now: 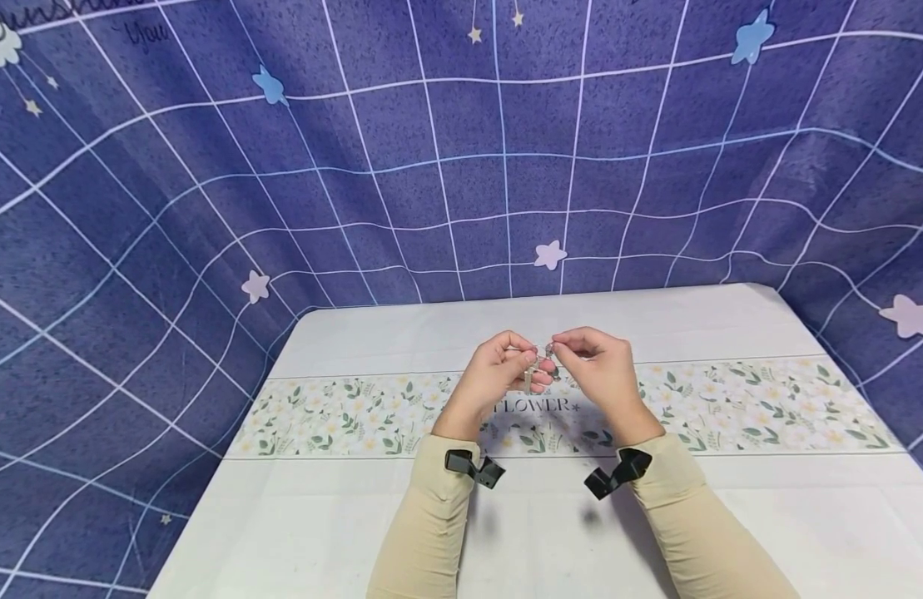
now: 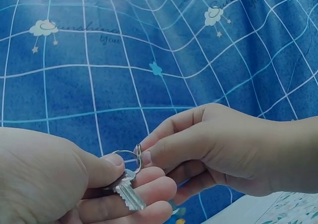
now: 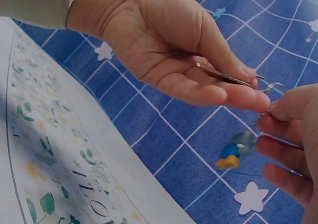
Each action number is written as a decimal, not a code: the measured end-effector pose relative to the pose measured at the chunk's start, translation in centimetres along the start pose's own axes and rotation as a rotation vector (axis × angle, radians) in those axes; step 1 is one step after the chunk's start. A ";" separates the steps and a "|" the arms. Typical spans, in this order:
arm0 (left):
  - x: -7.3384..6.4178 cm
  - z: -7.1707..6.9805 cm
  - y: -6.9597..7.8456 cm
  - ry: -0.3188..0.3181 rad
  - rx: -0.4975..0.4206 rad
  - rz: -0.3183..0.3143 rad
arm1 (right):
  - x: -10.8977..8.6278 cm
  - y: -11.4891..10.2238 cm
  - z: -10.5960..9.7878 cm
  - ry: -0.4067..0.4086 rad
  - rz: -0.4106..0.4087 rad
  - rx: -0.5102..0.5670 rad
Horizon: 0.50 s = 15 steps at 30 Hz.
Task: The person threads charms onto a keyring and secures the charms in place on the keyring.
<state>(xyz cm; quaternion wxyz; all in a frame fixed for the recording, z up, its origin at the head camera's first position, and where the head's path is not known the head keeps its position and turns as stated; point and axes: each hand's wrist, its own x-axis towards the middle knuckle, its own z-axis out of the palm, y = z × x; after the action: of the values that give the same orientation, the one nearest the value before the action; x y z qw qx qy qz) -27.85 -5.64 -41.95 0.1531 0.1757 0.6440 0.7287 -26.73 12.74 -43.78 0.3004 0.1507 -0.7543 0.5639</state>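
Both hands meet over the middle of the table. My left hand point(image 1: 491, 374) pinches a silver key point(image 2: 130, 196) by its head, thumb on top, with the toothed blade lying across the fingers. A thin metal key ring point(image 2: 139, 159) passes through the key's head. My right hand point(image 1: 603, 370) pinches the far side of that ring between thumb and forefinger. Below its fingertips, in the right wrist view, a small blue and yellow charm point(image 3: 231, 153) dangles on a short chain. The ring's far end is partly hidden by the right fingers.
A white table point(image 1: 319, 516) lies under the hands, crossed by a floral printed band point(image 1: 341, 416) with lettering. Behind and beside it hangs a blue curtain point(image 1: 461, 191) with white grid lines and stars. Black wrist cameras point(image 1: 474, 468) sit on both sleeves.
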 end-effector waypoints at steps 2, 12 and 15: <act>0.0 0.0 0.1 0.003 0.002 0.004 | 0.1 0.2 0.0 -0.029 -0.008 -0.004; -0.2 0.0 0.4 -0.012 -0.016 -0.002 | 0.2 0.9 -0.2 -0.039 -0.396 -0.202; -0.2 -0.1 0.4 -0.015 -0.024 -0.007 | 0.2 1.0 -0.2 -0.010 -0.460 -0.227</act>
<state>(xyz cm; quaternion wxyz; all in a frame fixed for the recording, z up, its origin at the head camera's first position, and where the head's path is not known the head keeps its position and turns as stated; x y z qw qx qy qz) -27.73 -5.83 -41.55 0.1625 0.1771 0.6347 0.7344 -27.38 13.22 -44.36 0.4322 0.2864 -0.7601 0.3918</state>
